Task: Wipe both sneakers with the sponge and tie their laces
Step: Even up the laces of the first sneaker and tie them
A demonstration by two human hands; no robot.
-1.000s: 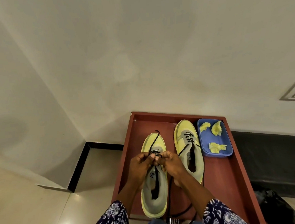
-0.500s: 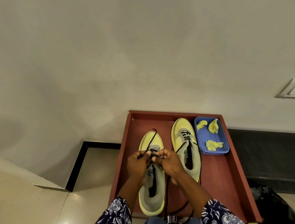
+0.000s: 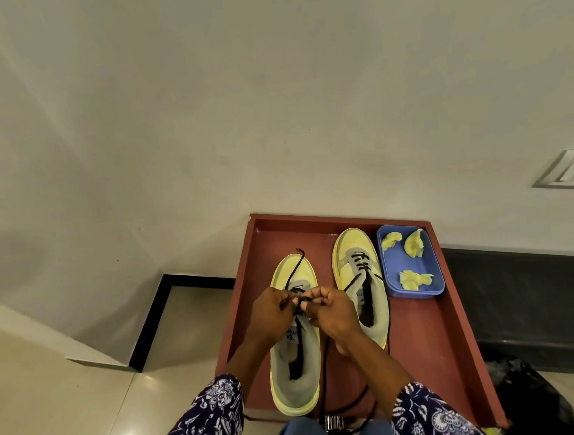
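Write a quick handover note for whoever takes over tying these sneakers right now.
Left hand and right hand: both pinch the black lace over the tongue of the left sneaker, mid-knot.
Right sneaker stands beside it in the red tray; its lace hangs loose, untied.
Blue tub at the tray's far right corner holds three yellow sponge pieces.
Done: whether either sneaker was wiped cannot be told.
Left: finish this knot, then tie the right sneaker.
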